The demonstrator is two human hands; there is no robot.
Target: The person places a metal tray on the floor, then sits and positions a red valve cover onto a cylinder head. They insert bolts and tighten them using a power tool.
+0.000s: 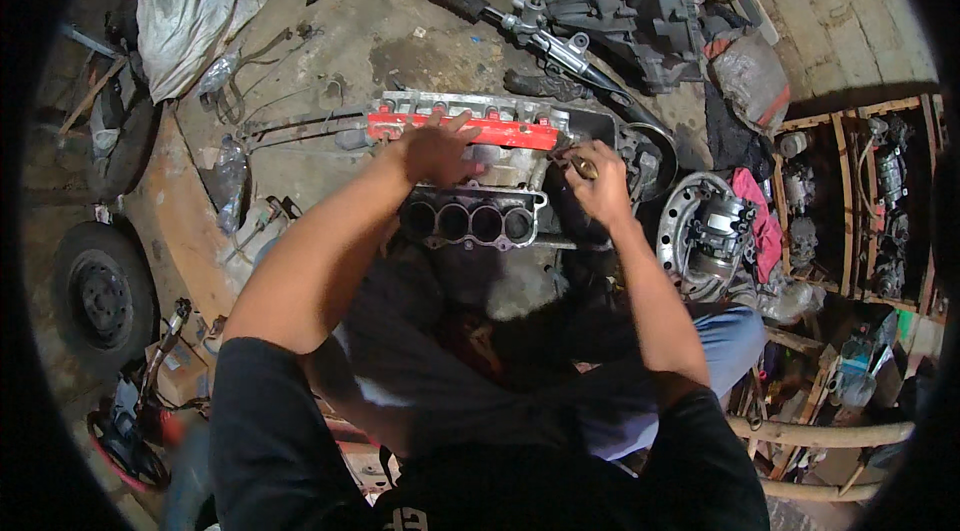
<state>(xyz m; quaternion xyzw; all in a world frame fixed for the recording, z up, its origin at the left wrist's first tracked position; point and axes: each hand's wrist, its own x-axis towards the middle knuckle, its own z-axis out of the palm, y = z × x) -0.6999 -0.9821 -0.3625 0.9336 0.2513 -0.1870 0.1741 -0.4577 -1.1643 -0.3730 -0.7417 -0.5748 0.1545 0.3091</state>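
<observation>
A metal engine part (515, 167) with a long red bar (515, 134) across its top lies in front of me. My left hand (440, 153) rests on the bar and the metal below it, its fingers spread. At the bar's right end my right hand (600, 183) is closed around a slim tool with a yellowish rounded end (584, 168). The tool's tip is too small to make out. Nearer to me is a dark manifold flange (470, 220) with several round openings in a row.
A steering rack (550, 43) and a black plastic housing (625, 11) lie beyond the engine. To the right are a wheel rim (680, 231) and wooden crates (845, 201) of parts. A tyre (100, 286) stands at left; a white sack (185, 16) lies far left.
</observation>
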